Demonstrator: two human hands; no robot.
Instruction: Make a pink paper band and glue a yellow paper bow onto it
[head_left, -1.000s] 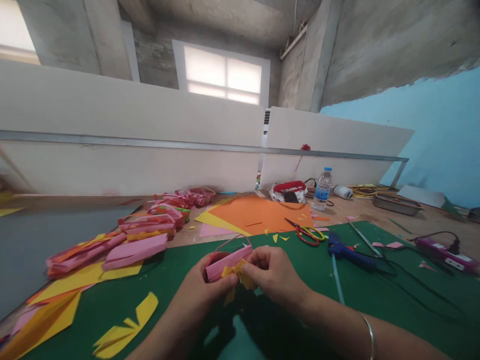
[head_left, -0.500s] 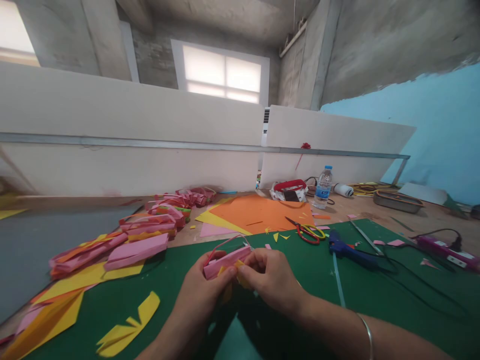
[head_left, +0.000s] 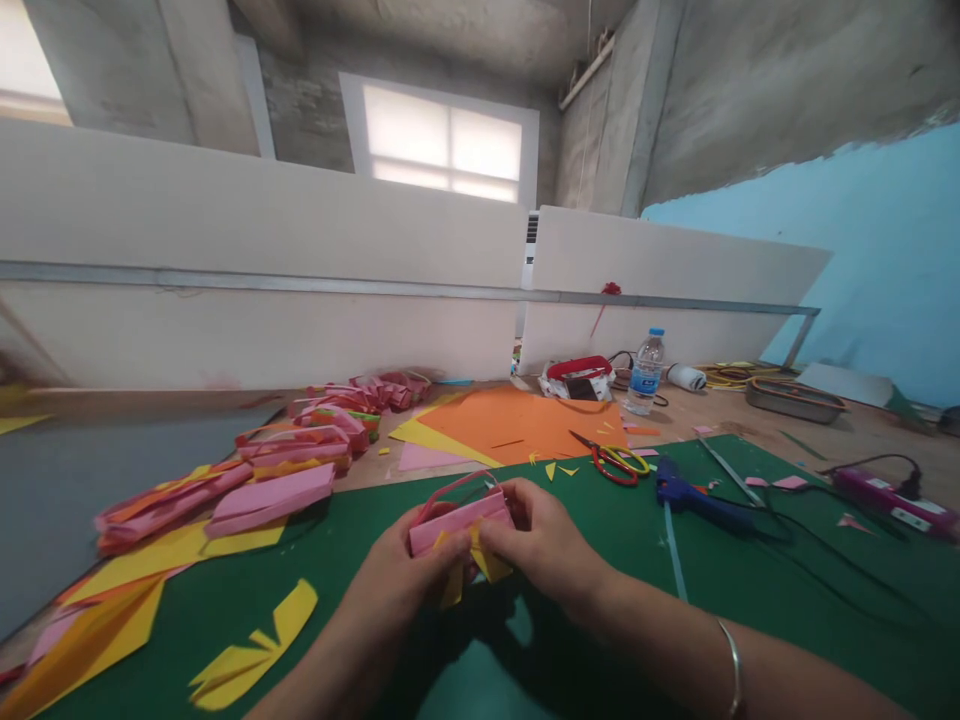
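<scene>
Here, the left hand (head_left: 394, 560) and right hand (head_left: 547, 535) gripped a pink paper piece (head_left: 452, 522), yellow paper (head_left: 491, 567) against its front, above the green mat (head_left: 622, 535); uneven pinching could have creased or skewed either.

1. Two bare hands: one left hand (head_left: 401, 570), one right hand (head_left: 540, 540).
2. One pink folded-paper piece with a thin looped handle (head_left: 454, 521), held.
3. Several pink folded-paper bundles (head_left: 274, 499), too heaped to count.
4. One yellow slit-edged paper cutout (head_left: 251, 652) on the mat.
5. One pair of red-and-yellow-handled metal scissors (head_left: 598, 453).
6. One blue plastic glue gun (head_left: 701, 502).
7. One clear plastic bottle, blue-capped (head_left: 645, 378).
8. One purple plastic power strip (head_left: 889, 498).
9. One silver metal bangle (head_left: 733, 660).
10. One green cutting mat (head_left: 622, 545).
</scene>
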